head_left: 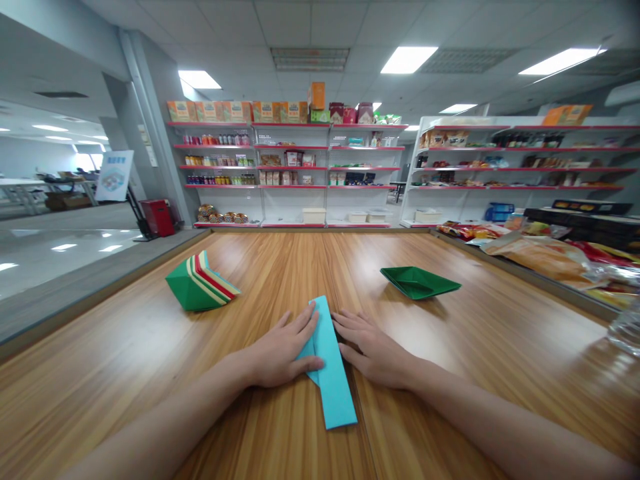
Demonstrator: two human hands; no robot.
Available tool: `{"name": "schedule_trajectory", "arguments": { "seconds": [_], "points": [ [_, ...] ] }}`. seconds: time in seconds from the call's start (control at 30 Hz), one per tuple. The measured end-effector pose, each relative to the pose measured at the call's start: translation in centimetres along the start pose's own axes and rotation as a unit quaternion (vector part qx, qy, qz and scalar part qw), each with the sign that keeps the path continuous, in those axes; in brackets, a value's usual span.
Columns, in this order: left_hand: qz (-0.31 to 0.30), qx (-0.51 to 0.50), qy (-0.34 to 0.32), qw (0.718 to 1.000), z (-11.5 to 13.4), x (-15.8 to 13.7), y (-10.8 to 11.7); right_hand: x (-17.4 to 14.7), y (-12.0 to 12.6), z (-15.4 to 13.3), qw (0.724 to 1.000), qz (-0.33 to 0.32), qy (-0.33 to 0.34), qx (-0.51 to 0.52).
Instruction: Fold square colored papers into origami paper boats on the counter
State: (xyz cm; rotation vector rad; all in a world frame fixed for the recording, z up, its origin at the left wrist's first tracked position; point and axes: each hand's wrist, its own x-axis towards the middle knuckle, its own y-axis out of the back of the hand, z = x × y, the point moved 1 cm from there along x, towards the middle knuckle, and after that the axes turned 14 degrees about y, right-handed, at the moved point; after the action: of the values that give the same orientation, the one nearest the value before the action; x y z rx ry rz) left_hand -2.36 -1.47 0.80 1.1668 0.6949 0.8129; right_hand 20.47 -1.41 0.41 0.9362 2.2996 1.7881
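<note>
A light blue sheet of folded paper (334, 373) lies on the wooden table in front of me, as a long narrow strip with a smaller blue flap showing at its left side. My left hand (280, 350) rests flat on the paper's left part, its thumb and fingertips on the strip and its fingers stretched out. Along the strip's right edge lies my right hand (373, 347), fingers extended, its fingertips close to or touching that edge. Some of the flap is hidden under my left hand.
At the left on the table (270, 267) sits a stack of folded papers (200, 283) in green, cream, red and blue. A green folded paper boat (419, 283) is at the right. Snack packets (540, 257) lie beyond the right edge, near a clear plastic object (625, 333). Stocked shelves (293, 167) stand behind.
</note>
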Motion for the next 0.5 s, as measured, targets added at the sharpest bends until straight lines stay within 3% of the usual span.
{"name": "schedule_trajectory", "arguments": {
  "seconds": [0.27, 0.5],
  "points": [
    [0.065, -0.031, 0.02, 0.997, 0.5, 0.3, -0.5, 0.7, -0.4, -1.4, 0.978, 0.108, 0.017, 0.176],
    [0.198, 0.056, -0.036, 0.978, 1.7, 0.6, -0.1, 0.2, -1.7, -1.2, 0.941, 0.155, -0.039, 0.297]
  ]
}}
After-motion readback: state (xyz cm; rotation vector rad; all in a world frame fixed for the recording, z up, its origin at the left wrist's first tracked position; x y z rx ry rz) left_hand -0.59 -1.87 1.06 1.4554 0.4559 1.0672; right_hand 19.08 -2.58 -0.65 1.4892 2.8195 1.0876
